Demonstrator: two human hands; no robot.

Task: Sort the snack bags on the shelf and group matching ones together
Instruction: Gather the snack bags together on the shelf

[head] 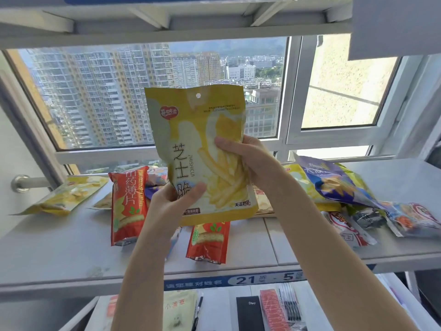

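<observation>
I hold a yellow cheese-stick snack bag (195,130) upright above the grey shelf (71,254). My left hand (174,199) grips its lower left corner and my right hand (241,156) grips its right edge. Two red bags lie on the shelf, one (126,206) left of my left arm and one (210,240) under the held bag. A yellow chip bag (69,194) lies at the far left. At the right sit a purple bag (334,185), a red-and-white bag (346,228) and a pale bag (412,218). More bags are hidden behind the held one.
A window (107,96) stands right behind the shelf, with a rail (31,182) at the left. Another shelf (167,22) hangs overhead. Below the blue label strip (238,280), a lower shelf holds notebooks (250,311), pens (290,304) and a pale packet (179,306).
</observation>
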